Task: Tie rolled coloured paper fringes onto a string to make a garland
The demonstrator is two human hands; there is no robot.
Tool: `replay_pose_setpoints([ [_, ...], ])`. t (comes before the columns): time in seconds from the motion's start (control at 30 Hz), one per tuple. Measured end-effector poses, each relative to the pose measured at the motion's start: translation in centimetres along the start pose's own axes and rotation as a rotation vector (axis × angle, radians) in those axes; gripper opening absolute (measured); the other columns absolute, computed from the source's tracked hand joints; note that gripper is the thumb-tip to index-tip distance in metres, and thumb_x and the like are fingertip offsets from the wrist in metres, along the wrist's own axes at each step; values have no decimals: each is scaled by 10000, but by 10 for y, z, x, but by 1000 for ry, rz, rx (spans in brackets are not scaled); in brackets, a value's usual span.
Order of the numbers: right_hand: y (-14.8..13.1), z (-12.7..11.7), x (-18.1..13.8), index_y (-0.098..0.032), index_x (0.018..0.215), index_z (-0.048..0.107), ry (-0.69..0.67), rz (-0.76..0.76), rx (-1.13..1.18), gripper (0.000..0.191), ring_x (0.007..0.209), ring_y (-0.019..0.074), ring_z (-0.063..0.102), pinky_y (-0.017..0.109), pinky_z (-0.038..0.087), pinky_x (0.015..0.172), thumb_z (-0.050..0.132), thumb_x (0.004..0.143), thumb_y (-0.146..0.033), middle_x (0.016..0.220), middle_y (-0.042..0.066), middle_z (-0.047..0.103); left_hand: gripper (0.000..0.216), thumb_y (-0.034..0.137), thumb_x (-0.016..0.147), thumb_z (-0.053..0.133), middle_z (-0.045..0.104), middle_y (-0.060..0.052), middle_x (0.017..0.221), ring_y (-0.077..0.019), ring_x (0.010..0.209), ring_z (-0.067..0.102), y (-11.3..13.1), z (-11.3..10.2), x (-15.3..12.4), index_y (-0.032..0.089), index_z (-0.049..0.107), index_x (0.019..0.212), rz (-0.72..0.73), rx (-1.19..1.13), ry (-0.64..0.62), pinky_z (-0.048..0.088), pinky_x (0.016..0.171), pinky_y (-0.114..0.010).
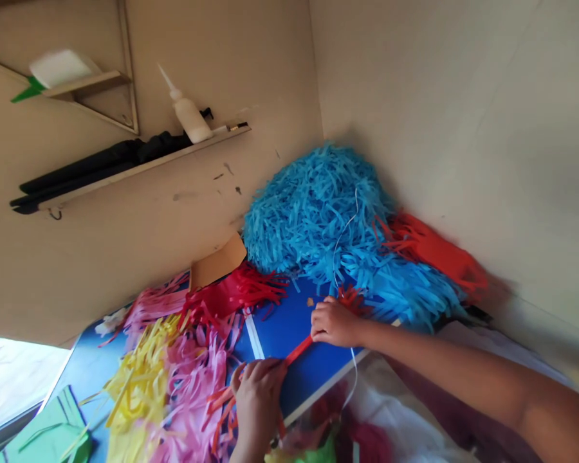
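Stretched between my two hands is a red-orange twisted paper tassel [300,349], with fringed strips at both ends. My left hand [259,392], low in the view, has its fingers closed around the tassel's near end. My right hand [335,321] grips the farther end, its fingers curled over it, just above the blue tabletop [275,328]. A thin white string [343,235] runs from the blue fringe pile [313,206] down past my right hand and hangs over the table's edge. Pink fringed paper [200,360] lies close to my left hand.
Yellow fringe [142,373], red fringe [226,292] and green paper [53,427] lie on the left. A cardboard piece [219,260] leans by the wall. Red-orange fringed paper [439,251] rests at right. A wall shelf [145,168] holds a squeeze bottle [193,119] and black items.
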State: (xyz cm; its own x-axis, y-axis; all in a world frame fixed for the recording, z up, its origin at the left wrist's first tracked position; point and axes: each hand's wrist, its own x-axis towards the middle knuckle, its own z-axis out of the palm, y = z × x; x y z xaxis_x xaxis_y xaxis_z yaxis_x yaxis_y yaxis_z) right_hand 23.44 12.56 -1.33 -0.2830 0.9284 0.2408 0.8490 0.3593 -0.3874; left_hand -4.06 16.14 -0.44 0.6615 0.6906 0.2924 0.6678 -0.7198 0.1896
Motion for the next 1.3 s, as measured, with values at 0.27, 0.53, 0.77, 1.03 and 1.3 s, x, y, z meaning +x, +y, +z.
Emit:
replay_pose_setpoints([
  [0.27, -2, -5, 2, -250, 763, 761, 14, 130, 89, 109, 884, 168, 578, 323, 338, 792, 775, 801, -351, 851, -9, 693, 260, 460, 880, 598, 742, -20, 941, -257, 929, 665, -6, 8, 1, 297, 770, 772, -196, -190, -3, 435, 895, -460],
  [0.53, -5, -10, 7, -243, 703, 741, -57, 200, 85, 87, 885, 177, 592, 317, 360, 789, 768, 762, -300, 826, -14, 689, 251, 417, 876, 604, 730, -26, 913, -244, 904, 643, 1, 3, 7, 264, 748, 737, -217, -115, -43, 421, 879, -433],
  [0.77, -12, -15, 22, -219, 710, 724, -109, 276, -1, 43, 911, 251, 588, 348, 366, 777, 752, 700, -249, 852, 50, 695, 120, 264, 877, 623, 724, -26, 902, -256, 939, 614, 13, -14, 19, 263, 723, 811, -68, 42, -140, 384, 906, -452],
  [1.03, -17, -16, 14, -231, 838, 708, -54, -374, -216, 162, 1040, 240, 501, 465, 263, 949, 578, 929, -265, 921, 22, 711, 371, 54, 836, 571, 737, -5, 1001, -277, 1045, 581, 27, -19, 25, 355, 745, 966, 202, 112, -90, 270, 1034, -534],
  [1.3, -22, -5, 21, -203, 841, 684, -62, -211, -274, 173, 974, 228, 516, 423, 309, 880, 595, 901, -339, 909, 46, 695, 208, 190, 914, 548, 747, -13, 874, -254, 985, 620, 29, 2, 30, 280, 727, 858, 179, 123, 43, 283, 1037, -513],
])
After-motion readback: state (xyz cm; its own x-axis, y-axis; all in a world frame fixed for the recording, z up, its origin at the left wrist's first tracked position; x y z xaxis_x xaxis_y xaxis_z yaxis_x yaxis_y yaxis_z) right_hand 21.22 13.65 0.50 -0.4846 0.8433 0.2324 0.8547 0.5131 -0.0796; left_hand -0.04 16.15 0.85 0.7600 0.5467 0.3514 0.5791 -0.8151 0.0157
